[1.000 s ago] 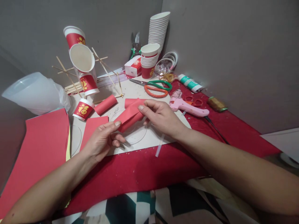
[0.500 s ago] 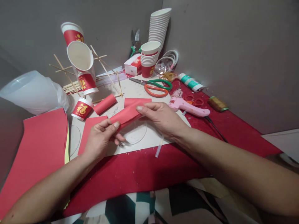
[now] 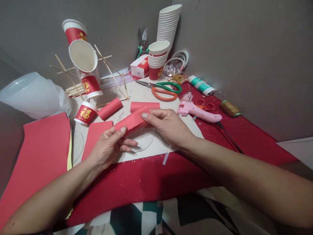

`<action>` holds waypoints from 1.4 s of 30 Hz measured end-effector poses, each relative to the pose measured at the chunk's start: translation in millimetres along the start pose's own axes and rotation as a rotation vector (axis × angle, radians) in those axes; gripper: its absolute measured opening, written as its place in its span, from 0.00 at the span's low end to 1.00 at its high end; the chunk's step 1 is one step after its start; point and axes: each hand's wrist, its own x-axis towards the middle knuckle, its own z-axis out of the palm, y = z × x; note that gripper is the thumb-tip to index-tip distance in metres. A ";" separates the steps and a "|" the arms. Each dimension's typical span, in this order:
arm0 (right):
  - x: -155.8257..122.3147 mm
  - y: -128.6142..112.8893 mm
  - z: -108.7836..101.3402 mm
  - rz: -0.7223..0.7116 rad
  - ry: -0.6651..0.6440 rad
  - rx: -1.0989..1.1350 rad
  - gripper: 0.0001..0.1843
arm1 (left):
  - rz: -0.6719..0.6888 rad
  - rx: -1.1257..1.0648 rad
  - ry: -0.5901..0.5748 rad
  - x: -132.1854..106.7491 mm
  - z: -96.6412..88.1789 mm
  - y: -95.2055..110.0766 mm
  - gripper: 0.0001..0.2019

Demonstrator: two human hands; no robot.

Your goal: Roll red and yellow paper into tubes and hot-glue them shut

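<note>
A rolled piece of red paper (image 3: 130, 120) is held between my two hands above a pale board (image 3: 141, 158). My left hand (image 3: 111, 140) is closed on the roll's left end, thumb on top, with its lower fingers stretched out loosely beneath. At the other end, my right hand (image 3: 166, 125) pinches the paper between thumb and fingers. Two finished-looking red paper tubes lie just behind, one tube (image 3: 111, 108) to the left and another tube (image 3: 144, 106) partly hidden by the held roll. A flat red sheet (image 3: 95, 132) lies beside my left hand.
Stacked red sheets (image 3: 46, 143) lie at left, near a cup-and-stick structure (image 3: 84, 57). Scissors (image 3: 163, 91) and a cup stack (image 3: 157, 62) stand farther back. A pink glue gun (image 3: 199, 111) with its black cord and a thread spool (image 3: 230, 107) lie right on the red cloth (image 3: 137, 182).
My left hand's lower fingers have stretched further right under the roll. The paper stays in both hands, turned very slightly. The view has shifted a little.
</note>
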 end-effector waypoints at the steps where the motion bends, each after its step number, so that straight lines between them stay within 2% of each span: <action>1: -0.5 -0.2 -0.1 -0.001 -0.002 -0.011 0.21 | -0.007 -0.001 -0.013 0.0 0.2 0.3 0.15; 5: -2.0 -2.0 -0.2 0.009 -0.018 -0.012 0.21 | 0.006 0.017 -0.037 0.6 -0.7 0.6 0.14; 13: -0.6 0.8 0.7 0.126 -0.101 0.147 0.13 | 0.091 0.101 0.000 -0.3 -4.2 -4.5 0.14; 22: 4.3 -0.8 -0.3 0.238 -0.033 0.401 0.13 | 0.273 0.130 0.007 4.5 -6.3 -7.3 0.11; 27: 3.9 -0.2 -0.5 0.252 -0.020 0.381 0.13 | 0.308 0.151 0.001 5.8 -11.6 -9.5 0.09; 34: 1.9 3.1 0.5 0.156 -0.036 0.291 0.11 | 0.280 0.148 -0.001 4.8 -12.0 -9.2 0.07; 42: 1.5 1.1 -0.1 0.142 0.007 0.222 0.14 | 0.277 0.038 -0.093 0.7 -8.1 1.1 0.05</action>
